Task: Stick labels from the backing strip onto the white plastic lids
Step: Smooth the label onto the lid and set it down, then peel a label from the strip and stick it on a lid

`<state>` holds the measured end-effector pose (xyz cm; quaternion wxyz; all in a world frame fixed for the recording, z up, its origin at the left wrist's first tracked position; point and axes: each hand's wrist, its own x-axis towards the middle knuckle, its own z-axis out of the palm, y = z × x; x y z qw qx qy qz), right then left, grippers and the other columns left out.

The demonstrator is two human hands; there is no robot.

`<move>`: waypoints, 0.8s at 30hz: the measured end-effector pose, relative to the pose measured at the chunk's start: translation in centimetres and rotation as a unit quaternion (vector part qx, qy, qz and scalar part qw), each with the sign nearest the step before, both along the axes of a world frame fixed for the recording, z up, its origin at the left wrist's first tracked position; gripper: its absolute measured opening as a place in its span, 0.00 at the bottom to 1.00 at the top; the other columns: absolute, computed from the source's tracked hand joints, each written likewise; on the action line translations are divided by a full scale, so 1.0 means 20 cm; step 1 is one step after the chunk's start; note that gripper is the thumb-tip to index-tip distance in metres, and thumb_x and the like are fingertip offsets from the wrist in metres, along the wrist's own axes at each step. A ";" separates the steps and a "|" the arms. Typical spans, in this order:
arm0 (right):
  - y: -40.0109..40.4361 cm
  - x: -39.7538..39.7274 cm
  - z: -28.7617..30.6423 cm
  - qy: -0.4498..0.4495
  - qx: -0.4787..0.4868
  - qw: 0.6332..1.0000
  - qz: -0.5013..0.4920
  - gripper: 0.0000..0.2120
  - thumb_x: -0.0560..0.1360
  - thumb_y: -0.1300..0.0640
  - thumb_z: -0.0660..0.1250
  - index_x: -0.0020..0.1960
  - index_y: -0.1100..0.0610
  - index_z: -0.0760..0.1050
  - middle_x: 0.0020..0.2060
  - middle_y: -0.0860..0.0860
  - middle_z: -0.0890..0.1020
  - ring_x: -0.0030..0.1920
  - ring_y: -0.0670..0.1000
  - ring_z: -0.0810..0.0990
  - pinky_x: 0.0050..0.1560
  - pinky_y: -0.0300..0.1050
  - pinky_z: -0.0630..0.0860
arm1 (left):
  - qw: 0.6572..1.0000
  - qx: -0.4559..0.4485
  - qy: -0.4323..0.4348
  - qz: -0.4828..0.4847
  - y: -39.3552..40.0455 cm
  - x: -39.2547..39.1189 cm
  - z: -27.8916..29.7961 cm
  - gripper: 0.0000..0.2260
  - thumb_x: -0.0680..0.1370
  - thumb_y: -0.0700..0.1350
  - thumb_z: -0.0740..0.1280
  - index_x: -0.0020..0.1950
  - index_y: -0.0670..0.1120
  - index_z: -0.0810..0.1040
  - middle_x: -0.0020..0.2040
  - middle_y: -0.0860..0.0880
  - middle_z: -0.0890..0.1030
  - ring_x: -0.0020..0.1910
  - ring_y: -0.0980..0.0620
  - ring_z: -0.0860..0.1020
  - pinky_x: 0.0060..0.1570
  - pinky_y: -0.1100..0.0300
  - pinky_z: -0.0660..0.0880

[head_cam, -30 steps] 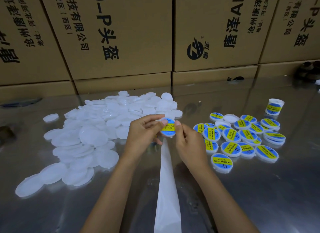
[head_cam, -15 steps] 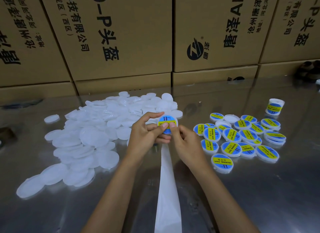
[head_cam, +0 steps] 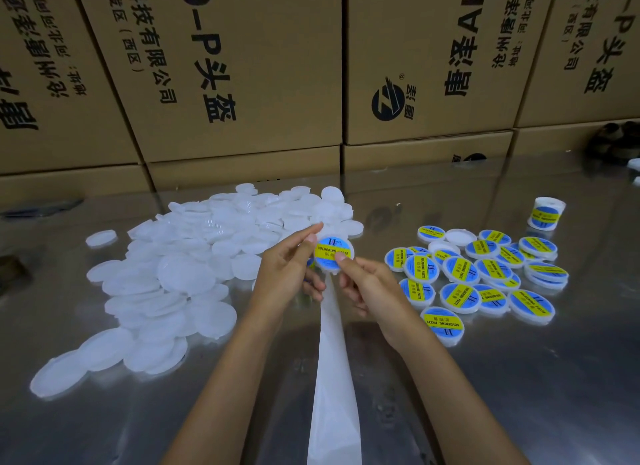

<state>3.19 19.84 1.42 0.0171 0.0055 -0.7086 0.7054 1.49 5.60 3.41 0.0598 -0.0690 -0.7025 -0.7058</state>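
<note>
While my left hand [head_cam: 291,274] and right hand [head_cam: 372,284] both pinch one labelled lid [head_cam: 333,253] — backing strip [head_cam: 332,378] below, blank lids [head_cam: 194,274] left of them.

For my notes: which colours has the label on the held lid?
Blue with a yellow band, on the held lid; head view.

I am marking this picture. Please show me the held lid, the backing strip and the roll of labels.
held lid [head_cam: 333,253]: head view, on its yellow band.
backing strip [head_cam: 334,388]: head view, on its white middle.
roll of labels [head_cam: 546,214]: head view, on its side.
</note>
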 end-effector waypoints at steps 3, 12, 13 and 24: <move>0.03 -0.02 0.00 -0.046 -0.117 0.990 -0.063 0.20 0.80 0.47 0.64 0.33 0.55 0.71 0.22 0.48 0.66 0.22 0.46 0.61 0.23 0.38 0.58 | 0.996 -0.030 0.021 0.085 -0.02 -0.03 -0.03 0.16 0.83 0.39 0.58 0.58 0.53 0.82 0.41 0.52 0.85 0.29 0.49 0.79 0.27 0.56 0.78; 0.16 -0.07 -0.04 -0.127 -0.423 0.873 -0.207 0.16 0.84 0.51 0.57 0.39 0.56 0.69 0.29 0.50 0.66 0.26 0.47 0.61 0.27 0.38 0.63 | 0.947 -0.212 0.030 0.238 -0.06 -0.09 -0.12 0.10 0.80 0.39 0.63 0.54 0.50 0.82 0.62 0.47 0.76 0.52 0.50 0.78 0.51 0.61 0.72; 0.16 -0.07 -0.04 -0.129 -0.424 0.871 -0.211 0.15 0.84 0.52 0.57 0.40 0.57 0.70 0.30 0.50 0.66 0.28 0.47 0.62 0.30 0.39 0.63 | 0.946 -0.218 0.030 0.238 -0.06 -0.10 -0.12 0.10 0.80 0.39 0.63 0.55 0.48 0.83 0.62 0.47 0.75 0.54 0.49 0.79 0.51 0.62 0.71; 0.04 -0.07 -0.07 -0.029 -0.047 0.984 -0.167 0.12 0.79 0.65 0.59 0.58 0.56 0.77 0.49 0.50 0.82 0.45 0.46 0.77 0.50 0.44 0.77 | 0.955 -0.239 0.033 0.171 -0.04 -0.11 -0.15 0.08 0.80 0.39 0.65 0.45 0.48 0.82 0.54 0.51 0.78 0.52 0.52 0.78 0.45 0.67 0.71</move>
